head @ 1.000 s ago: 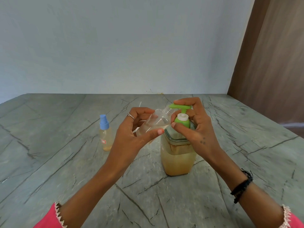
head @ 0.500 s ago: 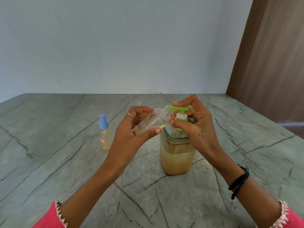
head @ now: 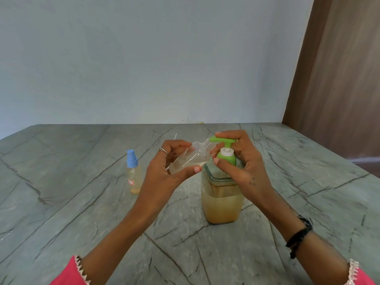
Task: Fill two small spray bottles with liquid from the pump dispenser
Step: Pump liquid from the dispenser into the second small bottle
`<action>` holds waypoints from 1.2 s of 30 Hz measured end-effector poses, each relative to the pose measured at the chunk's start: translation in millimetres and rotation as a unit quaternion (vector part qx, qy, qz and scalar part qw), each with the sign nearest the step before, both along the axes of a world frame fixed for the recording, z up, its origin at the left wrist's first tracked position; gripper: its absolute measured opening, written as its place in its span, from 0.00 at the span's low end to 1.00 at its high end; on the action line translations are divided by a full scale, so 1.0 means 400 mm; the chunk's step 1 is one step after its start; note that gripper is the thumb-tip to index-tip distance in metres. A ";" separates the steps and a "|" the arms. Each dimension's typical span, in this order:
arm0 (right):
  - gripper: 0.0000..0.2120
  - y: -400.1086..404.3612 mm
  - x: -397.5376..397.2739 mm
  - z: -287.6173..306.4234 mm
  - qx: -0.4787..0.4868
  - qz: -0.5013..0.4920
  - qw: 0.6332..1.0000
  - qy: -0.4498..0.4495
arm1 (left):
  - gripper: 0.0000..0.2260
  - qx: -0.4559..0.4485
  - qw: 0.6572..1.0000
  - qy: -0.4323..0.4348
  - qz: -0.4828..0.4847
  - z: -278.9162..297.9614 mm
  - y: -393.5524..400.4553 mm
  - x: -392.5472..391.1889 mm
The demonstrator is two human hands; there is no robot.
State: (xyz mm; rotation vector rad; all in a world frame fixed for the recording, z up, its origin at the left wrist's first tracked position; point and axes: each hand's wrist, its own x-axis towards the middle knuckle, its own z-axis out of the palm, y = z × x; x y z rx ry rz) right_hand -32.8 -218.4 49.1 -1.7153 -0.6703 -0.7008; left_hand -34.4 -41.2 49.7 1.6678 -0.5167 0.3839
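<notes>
A square clear pump dispenser [head: 222, 204], half full of amber liquid, stands on the marble table [head: 82, 212]. Its green pump head [head: 223, 140] is raised on a white stem. My right hand [head: 242, 167] wraps the pump, fingers over the green head and thumb on the green collar. My left hand [head: 164, 173] holds an uncapped clear small bottle [head: 191, 159] tilted, its open neck under the green spout. A little pale liquid lies inside it. A second small spray bottle [head: 133, 173] with a blue cap stands upright to the left.
A thin white tube [head: 175, 136] pokes up behind my left hand. The grey wall runs along the table's far edge, and a brown wooden panel [head: 339, 79] stands at the right.
The green pump head has risen on its stem after being lower half a second ago. Both hands keep their hold, and the tilted bottle stays under the spout.
</notes>
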 end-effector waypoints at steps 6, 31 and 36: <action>0.24 -0.005 0.004 -0.021 -0.031 -0.071 0.992 -0.096 | 0.18 -0.004 1.000 -0.003 -0.008 0.000 -0.003 -0.005; 0.07 -0.007 0.040 -0.014 -0.037 -0.143 0.975 -0.169 | 0.19 0.003 1.000 -0.002 0.008 0.003 -0.004 -0.001; 0.12 -0.002 0.031 -0.015 -0.015 -0.103 0.983 -0.152 | 0.19 0.006 1.000 -0.002 0.005 0.003 -0.002 0.001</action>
